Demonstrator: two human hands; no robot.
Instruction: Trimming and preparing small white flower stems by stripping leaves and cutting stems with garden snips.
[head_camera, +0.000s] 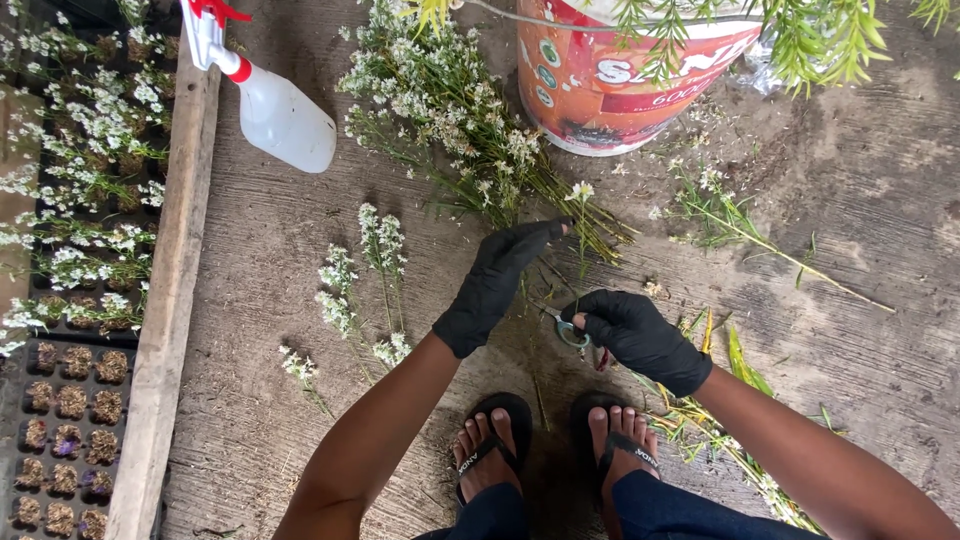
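Note:
Both my hands wear black gloves. My left hand (497, 283) pinches the top of a thin green stem with a small white flower (580, 192), holding it upright above the concrete floor (860, 180). Just to the right, my right hand (636, 333) grips small scissors (568, 328) with their blades at the lower part of that stem. A bundle of white-flowered stems (450, 110) lies beyond my left hand. Several short cut flower sprigs (360, 280) lie to its left.
A red and white bucket (610, 80) stands at the top. A white spray bottle (275, 110) lies top left beside a wooden plank (170, 300). A black seedling tray (70, 300) with planted cuttings fills the left edge. Trimmed green scraps (720, 420) lie by my sandalled feet (550, 440).

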